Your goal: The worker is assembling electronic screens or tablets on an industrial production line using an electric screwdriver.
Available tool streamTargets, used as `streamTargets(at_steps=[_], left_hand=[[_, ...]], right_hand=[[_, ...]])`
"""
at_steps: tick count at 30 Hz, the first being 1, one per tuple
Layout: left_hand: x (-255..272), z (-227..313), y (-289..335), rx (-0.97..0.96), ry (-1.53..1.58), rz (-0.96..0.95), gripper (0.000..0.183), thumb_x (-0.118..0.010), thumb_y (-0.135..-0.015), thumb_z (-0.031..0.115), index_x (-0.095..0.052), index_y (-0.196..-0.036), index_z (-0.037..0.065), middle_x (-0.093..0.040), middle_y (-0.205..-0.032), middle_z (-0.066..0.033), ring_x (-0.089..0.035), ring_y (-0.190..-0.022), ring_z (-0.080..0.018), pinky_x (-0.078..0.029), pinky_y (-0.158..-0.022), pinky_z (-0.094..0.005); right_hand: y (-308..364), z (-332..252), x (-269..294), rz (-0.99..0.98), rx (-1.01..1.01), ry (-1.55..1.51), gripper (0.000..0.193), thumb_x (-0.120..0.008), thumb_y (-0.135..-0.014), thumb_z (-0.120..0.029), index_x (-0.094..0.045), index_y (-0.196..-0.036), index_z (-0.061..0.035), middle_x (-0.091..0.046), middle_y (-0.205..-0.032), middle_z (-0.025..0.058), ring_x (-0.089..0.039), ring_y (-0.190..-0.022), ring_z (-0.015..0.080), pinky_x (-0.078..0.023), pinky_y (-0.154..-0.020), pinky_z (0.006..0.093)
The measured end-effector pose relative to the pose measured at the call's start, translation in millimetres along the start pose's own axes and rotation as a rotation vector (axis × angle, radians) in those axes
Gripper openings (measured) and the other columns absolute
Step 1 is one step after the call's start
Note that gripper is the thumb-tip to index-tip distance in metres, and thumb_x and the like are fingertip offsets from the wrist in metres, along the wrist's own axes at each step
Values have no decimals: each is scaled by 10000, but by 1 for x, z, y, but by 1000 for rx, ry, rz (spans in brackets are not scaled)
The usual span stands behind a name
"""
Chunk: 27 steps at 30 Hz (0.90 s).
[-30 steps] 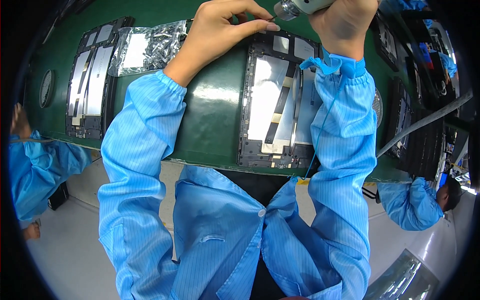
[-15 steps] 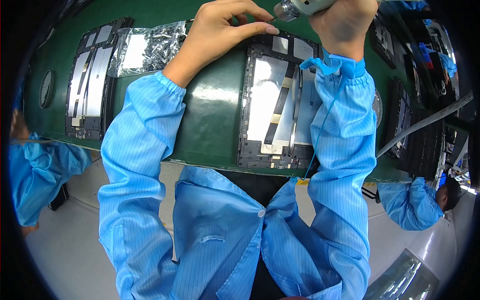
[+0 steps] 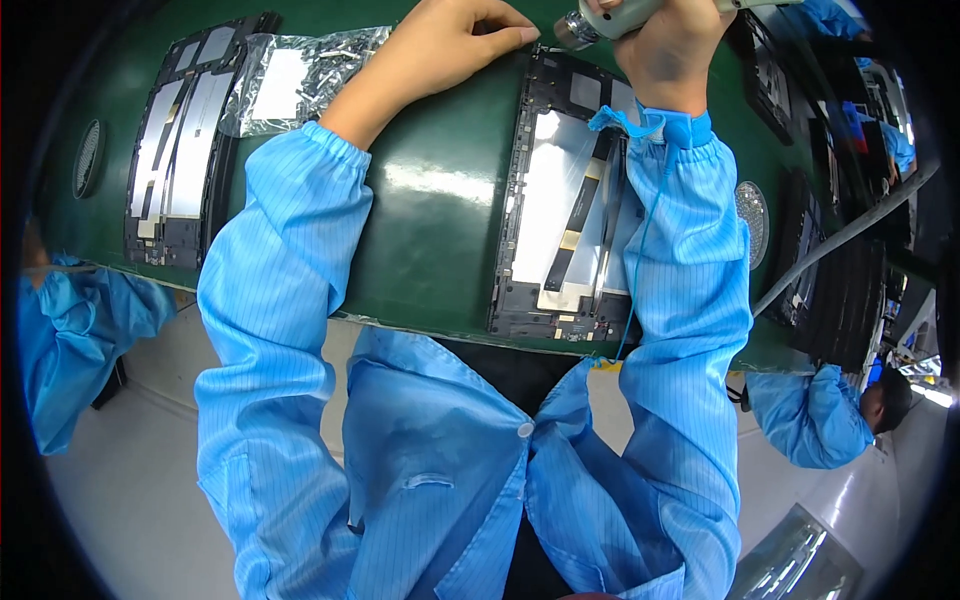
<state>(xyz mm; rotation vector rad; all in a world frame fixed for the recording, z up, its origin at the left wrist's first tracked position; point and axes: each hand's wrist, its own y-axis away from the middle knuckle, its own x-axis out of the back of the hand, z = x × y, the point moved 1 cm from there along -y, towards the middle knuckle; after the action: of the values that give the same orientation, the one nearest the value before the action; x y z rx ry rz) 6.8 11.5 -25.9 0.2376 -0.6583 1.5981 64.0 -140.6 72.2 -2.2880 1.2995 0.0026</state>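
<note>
My right hand [image 3: 672, 48] grips a pale electric screwdriver [image 3: 632, 14] at the top of the view. The tool lies nearly sideways, its metal nose [image 3: 575, 30] pointing left, with the bit by the upper left corner of a black tablet-like housing [image 3: 510, 250]. Just left of that nose, thumb and forefinger of my left hand [image 3: 450, 45] come together; anything between them is too small to make out. Silver panels and dark ribbon strips [image 3: 575, 235] fill the housing, which lies flat on the green table [image 3: 430, 240]. My right sleeve covers its right side.
Left of me lie a clear bag of small dark parts [image 3: 305, 85] and a similar housing [image 3: 180, 140]. Oval mesh discs [image 3: 88, 160] sit at both sides. A grey cable [image 3: 850, 235] crosses at right, near stacked black housings [image 3: 845, 290]. Co-workers sit on both sides.
My left fingers have drawn up and left, a little away from the bit. The bit has come closer to the housing's upper left corner. The housing appears slightly further right.
</note>
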Motion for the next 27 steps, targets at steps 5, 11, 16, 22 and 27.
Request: streamTargets(at_steps=[5,11,16,22,27], left_hand=[[11,33,1,109,104,17,198,-681,-879,153,-713,-921,-38,-701,-745,-116,-606,-648,-125,-483,-609,-310],[9,29,3,38,168,14,183,-683,-864,144,-720,-908,-29,-708,-732,-111,-605,-646,-114,-486,-608,-306],[10,32,3,71,199,2,171,-690,-854,136,-726,-909,-22,-708,-724,-91,-596,-642,-102,-480,-601,-297],[10,31,3,76,206,4,171,-694,-852,140,-730,-910,-17,-697,-706,-78,-579,-629,-97,-471,-591,-294],[8,25,3,35,210,14,179,-696,-852,154,-730,-904,-14,-689,-689,-78,-572,-618,-96,-467,-584,-295]], right_hand=[[0,7,-1,3,0,-6,256,-519,-794,-57,-583,-1021,43,-659,-895,184,-524,-516,136,-470,-508,287],[3,12,-3,-5,-14,7,254,-517,-787,-52,-577,-1014,42,-654,-889,186,-519,-510,137,-463,-500,286],[4,13,-3,2,-19,4,255,-513,-787,-57,-567,-1016,41,-649,-892,182,-512,-505,137,-455,-493,284],[3,13,-3,-19,-10,23,252,-508,-790,-60,-564,-1015,40,-646,-889,177,-509,-508,131,-451,-492,281],[4,14,-4,-8,-2,28,246,-510,-793,-63,-566,-1011,38,-644,-885,173,-502,-503,127,-454,-497,279]])
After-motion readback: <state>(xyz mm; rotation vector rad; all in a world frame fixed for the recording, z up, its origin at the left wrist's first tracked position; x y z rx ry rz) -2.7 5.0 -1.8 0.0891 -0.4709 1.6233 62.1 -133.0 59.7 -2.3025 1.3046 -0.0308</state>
